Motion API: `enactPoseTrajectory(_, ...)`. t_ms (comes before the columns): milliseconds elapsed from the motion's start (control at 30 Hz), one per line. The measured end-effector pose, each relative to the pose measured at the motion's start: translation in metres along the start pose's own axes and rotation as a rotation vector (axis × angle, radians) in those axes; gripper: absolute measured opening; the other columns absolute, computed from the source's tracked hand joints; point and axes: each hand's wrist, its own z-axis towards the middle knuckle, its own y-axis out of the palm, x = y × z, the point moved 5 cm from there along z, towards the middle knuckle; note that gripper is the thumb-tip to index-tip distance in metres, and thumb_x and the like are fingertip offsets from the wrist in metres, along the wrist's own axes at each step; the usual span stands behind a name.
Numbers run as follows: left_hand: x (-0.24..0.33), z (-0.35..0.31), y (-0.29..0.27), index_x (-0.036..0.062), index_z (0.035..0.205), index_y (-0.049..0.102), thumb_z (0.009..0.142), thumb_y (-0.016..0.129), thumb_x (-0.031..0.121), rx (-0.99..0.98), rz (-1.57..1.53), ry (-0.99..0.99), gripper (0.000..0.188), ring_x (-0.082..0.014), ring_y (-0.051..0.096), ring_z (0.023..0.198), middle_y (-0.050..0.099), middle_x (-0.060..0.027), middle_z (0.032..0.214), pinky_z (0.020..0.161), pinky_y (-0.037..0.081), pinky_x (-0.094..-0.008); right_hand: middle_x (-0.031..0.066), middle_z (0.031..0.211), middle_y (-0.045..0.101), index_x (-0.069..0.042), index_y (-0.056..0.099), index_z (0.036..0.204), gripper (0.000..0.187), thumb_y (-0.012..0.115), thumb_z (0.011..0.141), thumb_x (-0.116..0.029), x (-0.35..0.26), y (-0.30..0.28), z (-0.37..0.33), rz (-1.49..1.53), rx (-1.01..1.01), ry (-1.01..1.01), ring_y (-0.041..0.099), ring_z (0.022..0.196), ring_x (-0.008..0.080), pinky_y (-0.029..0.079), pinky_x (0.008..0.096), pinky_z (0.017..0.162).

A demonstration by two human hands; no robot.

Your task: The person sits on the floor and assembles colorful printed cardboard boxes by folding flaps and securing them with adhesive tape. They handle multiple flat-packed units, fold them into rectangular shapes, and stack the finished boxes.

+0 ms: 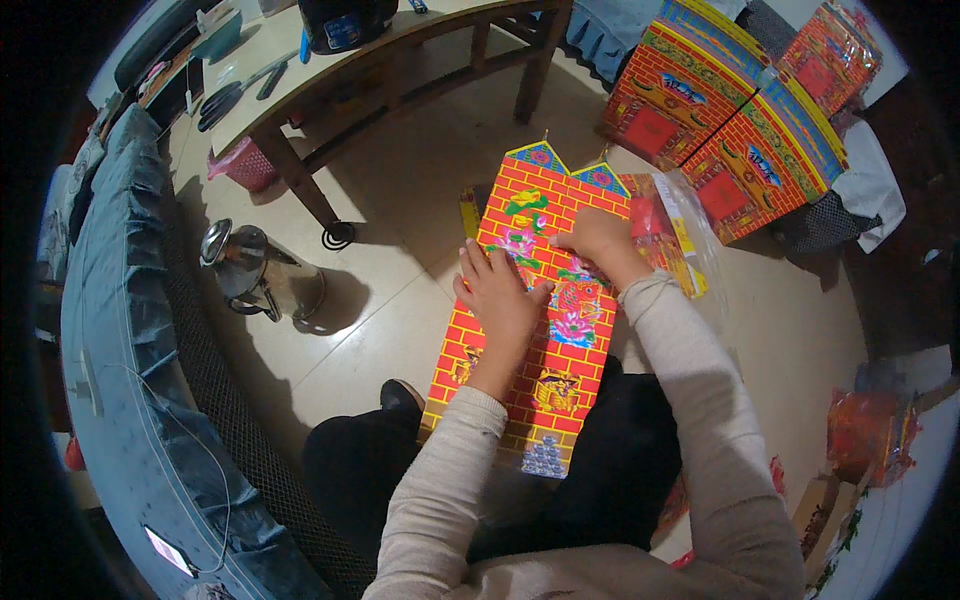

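Note:
A tall folded cardboard panel (530, 350) with a red brick pattern, flowers and two pointed blue tops lies across my lap. It looks like part of a paper house. My left hand (500, 305) rests on its middle, fingers spread over the printed face. Near the right edge, below the peaks, my right hand (603, 245) presses on the panel with its fingers curled in. What those fingers hold, if anything, is hidden beneath them.
Beyond the panel, more printed sheets in clear plastic (665, 235) lie on the floor. Upright printed cardboard pieces (690, 90) stand at the far right. A metal kettle (265, 275) is on the floor at left, between a blue-covered sofa (130, 330) and a wooden table (290, 95) holding scissors (225, 100).

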Motion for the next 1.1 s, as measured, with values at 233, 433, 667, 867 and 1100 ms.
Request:
enactPoseTrajectory(233,-0.006,-0.009,-0.015,0.004,0.125,0.05,0.068,0.085,0.031,0.009,-0.039,-0.028,0.072,-0.0358,0.031,0.141,0.039,-0.0205,0.148,0.108,0.021,-0.0608,0.0157,0.11,0.07,-0.006,0.071,0.107,0.049,0.073,0.079,-0.046,0.042,0.008,-0.012,0.018,-0.092,0.06,0.067,0.103,0.0349,0.053,0.046,0.085)
enactPoseTrajectory(433,-0.059,-0.017,-0.028,0.0028,0.122,0.052,0.085,0.066,0.019,-0.024,-0.339,-0.234,0.042,-0.0338,0.06,0.113,0.064,-0.0198,0.117,0.097,0.039,-0.0492,0.019,0.113,0.068,-0.005,0.07,0.109,0.045,0.063,0.085,-0.042,0.08,0.016,-0.024,0.189,-0.05,0.094,0.064,0.109,0.0363,0.051,0.0484,0.091)
enactPoseTrajectory(667,-0.108,-0.05,-0.046,-0.0007,0.121,0.051,0.091,0.05,0.004,0.078,-0.64,-0.325,0.03,-0.0305,0.06,0.11,0.059,-0.0192,0.124,0.094,0.047,-0.0395,0.007,0.072,0.07,-0.006,0.068,0.079,0.035,0.064,0.084,-0.041,0.103,0.021,-0.048,0.353,-0.025,-0.021,0.068,0.074,0.0233,0.05,0.0372,0.068)
enactPoseTrajectory(867,-0.129,-0.086,-0.063,-0.0014,0.122,0.05,0.09,0.056,0.008,-0.012,-0.594,-0.359,0.033,-0.0297,0.059,0.111,0.058,-0.0191,0.125,0.095,0.047,-0.0386,0.008,0.079,0.072,-0.006,0.068,0.083,0.034,0.065,0.087,-0.04,0.124,0.03,-0.068,0.321,-0.098,-0.037,0.069,0.078,0.024,0.051,0.0412,0.072)
enactPoseTrajectory(1100,-0.158,-0.11,-0.056,-0.003,0.114,0.055,0.093,0.063,0.018,-0.2,-0.657,-0.407,0.031,-0.0269,0.064,0.1,0.065,-0.0162,0.11,0.085,0.052,-0.0366,0.0087,0.072,0.07,-0.003,0.065,0.078,0.034,0.067,0.088,-0.036,0.145,0.038,-0.081,0.364,-0.142,-0.117,0.066,0.066,0.0192,0.05,0.0372,0.061)
